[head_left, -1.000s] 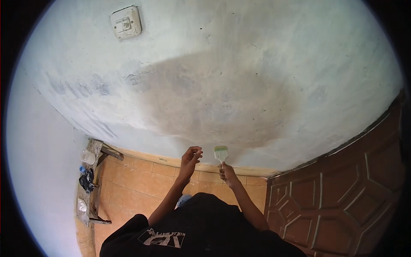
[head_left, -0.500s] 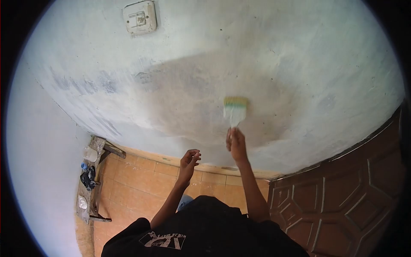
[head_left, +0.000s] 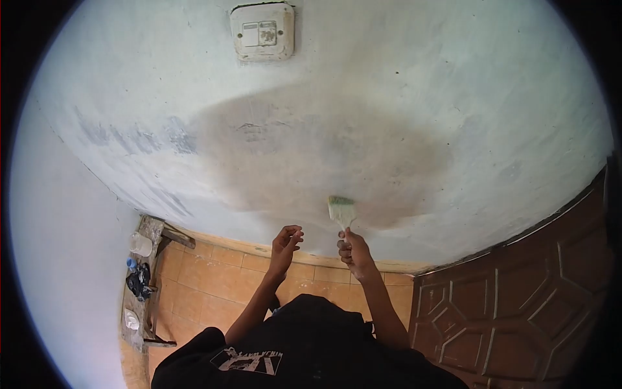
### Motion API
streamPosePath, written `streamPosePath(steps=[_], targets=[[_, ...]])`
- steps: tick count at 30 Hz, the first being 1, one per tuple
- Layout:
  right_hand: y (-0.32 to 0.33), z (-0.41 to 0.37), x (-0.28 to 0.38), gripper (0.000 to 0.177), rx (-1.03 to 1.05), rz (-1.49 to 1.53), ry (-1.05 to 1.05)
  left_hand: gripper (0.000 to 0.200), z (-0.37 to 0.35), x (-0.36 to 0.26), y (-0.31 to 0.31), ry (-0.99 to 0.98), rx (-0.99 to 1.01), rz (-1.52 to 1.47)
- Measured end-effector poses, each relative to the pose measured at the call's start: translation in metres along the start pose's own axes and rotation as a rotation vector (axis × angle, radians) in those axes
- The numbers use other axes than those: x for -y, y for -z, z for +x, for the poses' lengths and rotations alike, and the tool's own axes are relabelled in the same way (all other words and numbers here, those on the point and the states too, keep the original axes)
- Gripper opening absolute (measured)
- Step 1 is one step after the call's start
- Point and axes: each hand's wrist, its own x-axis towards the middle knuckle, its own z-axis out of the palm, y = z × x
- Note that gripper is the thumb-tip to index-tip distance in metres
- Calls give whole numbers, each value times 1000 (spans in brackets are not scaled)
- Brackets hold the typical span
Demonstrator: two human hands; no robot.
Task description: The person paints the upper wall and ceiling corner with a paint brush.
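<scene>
My right hand (head_left: 355, 253) grips the handle of a wide, pale paintbrush (head_left: 341, 211) with greenish-yellow bristles. The bristles point up at the lower part of the pale wall (head_left: 518, 97); whether they touch it cannot be made out. Around and above the brush spreads a brownish, damp-looking patch (head_left: 291, 155). To the left, my left hand (head_left: 286, 245) hangs in front of the wall's foot with its fingers curled and the thumb close to them. Anything between those fingers is too small to tell.
A light switch (head_left: 262, 32) sits high on the wall. At the left, a worn wooden bench (head_left: 151, 228) holds a white container (head_left: 140, 244), a black plastic bag (head_left: 138, 281) and a small white item (head_left: 131, 319). A brown panelled door (head_left: 518, 305) stands right of the orange tiled floor (head_left: 220, 275).
The brush in my right hand has moved down the wall and slightly left. The view has shifted, so the switch appears farther right and lower. My left hand has hardly moved.
</scene>
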Motion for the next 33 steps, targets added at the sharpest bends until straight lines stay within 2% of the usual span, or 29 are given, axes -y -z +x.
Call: streamPosePath(steps=[5, 8, 11, 14, 18, 22, 24, 30, 33], targets=[[-83, -30, 51, 34, -37, -136, 360, 27, 10, -12, 26, 24, 23, 13], [-97, -10, 71, 36, -71, -194, 577, 28, 17, -13, 41, 23, 71, 16], [-80, 35, 44, 37, -133, -229, 674, 28, 23, -18, 54, 37, 101, 22], [-60, 53, -22, 38, -293, -197, 540, 27, 31, -15, 68, 30, 120, 19], [-38, 57, -107, 35, -341, -239, 317, 26, 36, -20, 89, 23, 172, 33], [-32, 64, -144, 29, -379, -182, 110, 26, 43, -24, 107, 13, 200, 40], [-34, 70, -134, 26, -375, -153, 81, 26, 42, -28, 114, 13, 201, 38], [-146, 8, -21, 33, -317, -231, 451, 25, 40, -22, 141, 37, 183, 16], [-181, -5, 38, 37, -376, -245, 605, 24, 33, -16, 146, 66, 198, 11]])
